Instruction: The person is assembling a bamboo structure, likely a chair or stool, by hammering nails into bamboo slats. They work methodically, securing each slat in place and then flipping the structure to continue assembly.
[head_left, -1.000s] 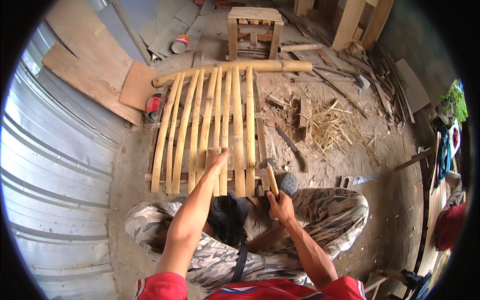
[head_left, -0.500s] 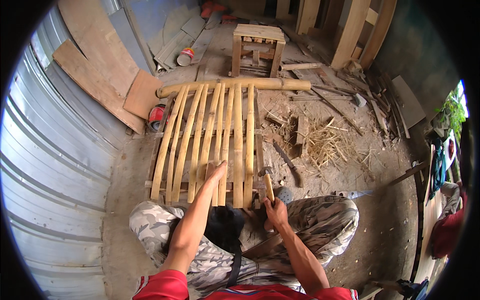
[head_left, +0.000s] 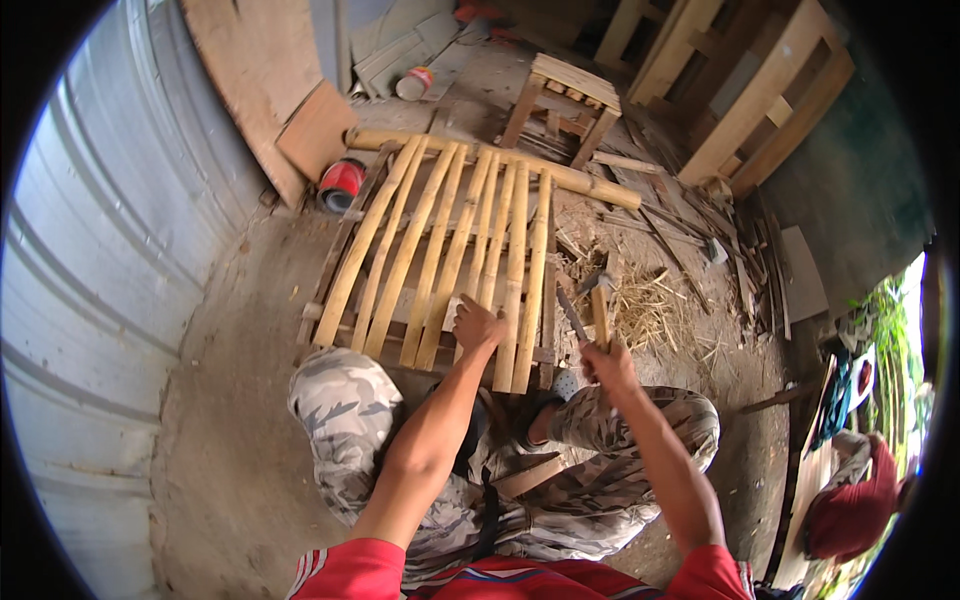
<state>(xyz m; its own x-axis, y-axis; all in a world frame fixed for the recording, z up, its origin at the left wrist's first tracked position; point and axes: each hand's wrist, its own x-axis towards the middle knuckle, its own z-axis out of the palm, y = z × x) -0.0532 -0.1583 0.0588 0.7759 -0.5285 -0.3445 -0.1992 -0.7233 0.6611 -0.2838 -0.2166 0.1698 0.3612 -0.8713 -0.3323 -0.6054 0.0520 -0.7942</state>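
Note:
Several bamboo slats [head_left: 425, 255] lie side by side over a low wooden frame [head_left: 337, 250] in front of my knees. Down on the slats near their close ends is my left hand [head_left: 480, 326], its fingers bent over one bamboo slat; a pale wood piece [head_left: 402, 306] shows between slats beside it. My right hand [head_left: 610, 368] is wrapped round the wooden handle of a hammer [head_left: 600, 312]. The hammer's head points away from me, to the right of the frame and apart from the slats. Part of a long knife [head_left: 571, 312] shows on the floor beside the hammer.
A thick bamboo pole [head_left: 585, 182] lies across the frame's far end. Beyond it stands a small wooden stool [head_left: 577, 88]. Bamboo shavings [head_left: 650, 310] litter the ground at right. Red cans [head_left: 342, 178] and plywood sheets [head_left: 262, 90] stand left. Another person [head_left: 852, 505] is at far right.
The view has tilted, so the scene appears rotated. My right hand has moved the hammer away from the slat ends, rightward. My left hand has shifted slightly right over the slats.

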